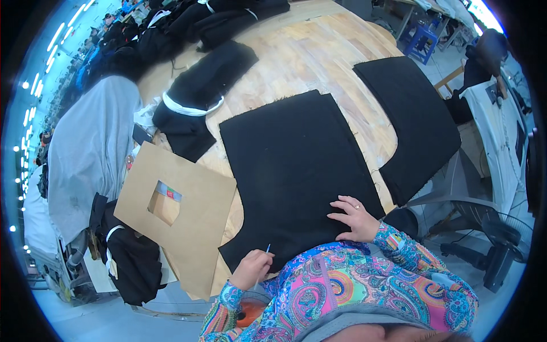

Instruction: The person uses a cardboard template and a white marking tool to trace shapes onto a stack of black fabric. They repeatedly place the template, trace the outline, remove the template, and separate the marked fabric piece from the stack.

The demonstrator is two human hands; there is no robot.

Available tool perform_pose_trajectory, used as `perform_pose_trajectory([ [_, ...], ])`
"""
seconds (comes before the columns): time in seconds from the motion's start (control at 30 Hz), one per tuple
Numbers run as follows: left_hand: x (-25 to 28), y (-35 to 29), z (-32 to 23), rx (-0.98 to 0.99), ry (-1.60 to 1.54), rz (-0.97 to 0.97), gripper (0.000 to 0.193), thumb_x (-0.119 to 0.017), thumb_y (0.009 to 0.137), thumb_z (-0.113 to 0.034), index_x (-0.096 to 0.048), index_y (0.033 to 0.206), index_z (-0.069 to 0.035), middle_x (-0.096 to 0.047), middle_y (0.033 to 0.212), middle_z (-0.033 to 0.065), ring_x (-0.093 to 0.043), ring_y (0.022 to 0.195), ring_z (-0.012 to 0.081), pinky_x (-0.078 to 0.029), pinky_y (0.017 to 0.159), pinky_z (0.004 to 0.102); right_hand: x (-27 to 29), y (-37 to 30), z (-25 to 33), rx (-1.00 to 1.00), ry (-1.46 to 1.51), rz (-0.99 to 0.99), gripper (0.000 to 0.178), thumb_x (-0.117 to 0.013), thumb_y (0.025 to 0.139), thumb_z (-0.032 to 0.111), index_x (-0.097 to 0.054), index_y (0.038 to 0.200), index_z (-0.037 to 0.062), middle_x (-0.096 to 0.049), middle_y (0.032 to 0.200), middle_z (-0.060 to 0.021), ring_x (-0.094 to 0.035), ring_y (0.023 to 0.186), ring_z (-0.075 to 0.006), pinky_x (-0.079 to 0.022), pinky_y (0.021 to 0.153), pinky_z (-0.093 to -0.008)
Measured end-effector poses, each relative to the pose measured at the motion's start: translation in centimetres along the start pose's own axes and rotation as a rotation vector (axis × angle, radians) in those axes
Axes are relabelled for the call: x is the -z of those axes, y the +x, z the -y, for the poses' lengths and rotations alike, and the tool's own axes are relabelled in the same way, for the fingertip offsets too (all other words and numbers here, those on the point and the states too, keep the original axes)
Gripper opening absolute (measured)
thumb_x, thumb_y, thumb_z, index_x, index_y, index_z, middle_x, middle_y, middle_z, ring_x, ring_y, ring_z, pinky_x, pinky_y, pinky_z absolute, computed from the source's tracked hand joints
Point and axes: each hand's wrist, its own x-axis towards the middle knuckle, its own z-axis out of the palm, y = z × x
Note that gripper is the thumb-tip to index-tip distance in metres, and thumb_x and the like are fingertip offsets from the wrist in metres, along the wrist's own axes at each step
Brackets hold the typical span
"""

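Observation:
A stack of black cut fabric panels (290, 159) lies in front of me, its lower edge against my patterned clothes. My left hand (252, 269) is closed around a thin pen-like marker (268, 248) with a blue tip, near the panel's lower left corner. My right hand (356, 219) rests on the lower right part of the fabric with its fingers spread, holding nothing. A ring shows on one finger. To the left, a brown cardboard template (196, 179) with a cut-out window lies partly on another cardboard sheet (191, 262).
A second black panel stack (410, 125) lies at the right on the wooden table (296, 57). White-tied black bundles (199, 85) are at the upper left. A grey cloth cover (91, 148) drapes something at the left. A black fan (484, 233) stands at the right; a blue stool (421, 43) is farther back.

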Motion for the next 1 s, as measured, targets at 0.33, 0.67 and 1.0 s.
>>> perform_pose_trajectory([
  [0.33,2.7,1.1,-0.6,0.401,-0.238,-0.025,0.02,-0.072,0.078,-0.001,-0.052,0.077,-0.003,-0.065,0.079,0.0062,-0.062,0.07,0.0127,-0.051,0.064,0.0266,0.3,0.2,0.0,0.042,0.026,0.01,0.066,-0.08,0.066,0.029,-0.055,0.124,0.0102,-0.04,0.137,-0.014,-0.029,0.133,-0.0364,-0.027,0.108,-0.0503],
  [0.67,6.9,3.0,-2.7,0.167,0.067,0.021,0.017,-0.065,0.074,0.004,-0.052,0.081,-0.004,-0.062,0.082,0.0091,-0.057,0.072,0.0194,-0.048,0.066,0.0305,3.3,0.5,-2.5,0.047,-0.092,-0.433,0.042,-0.055,0.061,-0.008,-0.065,0.099,0.0063,-0.063,0.091,-0.0056,-0.059,0.093,-0.0233,-0.043,0.089,-0.0374],
  [1.0,17.4,6.8,-13.0,-0.025,-0.145,-0.66,0.032,-0.066,0.076,-0.002,-0.036,0.067,-0.009,-0.064,0.08,0.0104,-0.056,0.071,0.0162,-0.045,0.07,0.0273,26.2,-3.1,3.3,0.366,-0.086,-0.753,0.035,-0.062,0.06,-0.007,-0.07,0.091,0.0056,-0.067,0.084,-0.0067,-0.063,0.08,-0.0257,-0.05,0.078,-0.0369],
])
